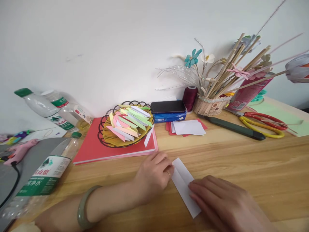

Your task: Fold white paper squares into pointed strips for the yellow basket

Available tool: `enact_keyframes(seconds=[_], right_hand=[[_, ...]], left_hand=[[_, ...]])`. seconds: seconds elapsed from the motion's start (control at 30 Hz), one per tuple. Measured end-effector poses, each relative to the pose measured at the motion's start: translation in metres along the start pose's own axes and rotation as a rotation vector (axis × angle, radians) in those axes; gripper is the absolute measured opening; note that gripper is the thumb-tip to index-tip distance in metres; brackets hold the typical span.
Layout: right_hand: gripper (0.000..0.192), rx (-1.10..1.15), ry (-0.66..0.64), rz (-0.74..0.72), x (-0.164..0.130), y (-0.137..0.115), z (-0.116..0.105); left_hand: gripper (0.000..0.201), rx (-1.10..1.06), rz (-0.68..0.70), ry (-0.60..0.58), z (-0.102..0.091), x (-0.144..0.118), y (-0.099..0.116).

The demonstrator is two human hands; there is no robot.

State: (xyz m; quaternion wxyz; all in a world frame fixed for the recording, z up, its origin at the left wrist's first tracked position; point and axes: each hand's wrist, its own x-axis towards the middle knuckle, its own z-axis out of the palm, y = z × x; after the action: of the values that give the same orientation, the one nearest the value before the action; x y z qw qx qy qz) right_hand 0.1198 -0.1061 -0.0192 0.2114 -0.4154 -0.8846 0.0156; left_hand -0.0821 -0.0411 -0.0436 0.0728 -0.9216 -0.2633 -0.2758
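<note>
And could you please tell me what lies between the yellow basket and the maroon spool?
The head view shows a blue packet with a black phone atop.

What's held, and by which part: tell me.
The white paper strip: left hand at its far left corner, right hand on its right side; pinched or pressed, unclear.

Chinese lettering, lower left
You can read red "山" and white "净水" on the bottle [44, 175] label [51, 166]; mid-frame, the blue pack's [166, 118] print is unclear.
</note>
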Motion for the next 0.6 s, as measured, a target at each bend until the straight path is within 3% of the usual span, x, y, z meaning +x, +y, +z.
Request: enact_keyframes(seconds=[0.2, 0.43, 0.6], right_hand=[[0.02, -0.171, -0.026, 0.191, 0.023, 0.014, 0.01], [0.012, -0.113, -0.019, 0.284, 0.028, 0.021, 0.019], [0.016, -0.029, -0.019, 0.235, 0.03, 0.027, 0.023]], left_hand=[[0.019, -0.028, 0.052, -0.026, -0.001, -0.001, 0.002], [0.021, 0.107, 0.11, -0.109, 0.003, -0.003, -0.001], [0.02, 0.117, 0.108, -0.113, 0.005, -0.004, -0.004]])
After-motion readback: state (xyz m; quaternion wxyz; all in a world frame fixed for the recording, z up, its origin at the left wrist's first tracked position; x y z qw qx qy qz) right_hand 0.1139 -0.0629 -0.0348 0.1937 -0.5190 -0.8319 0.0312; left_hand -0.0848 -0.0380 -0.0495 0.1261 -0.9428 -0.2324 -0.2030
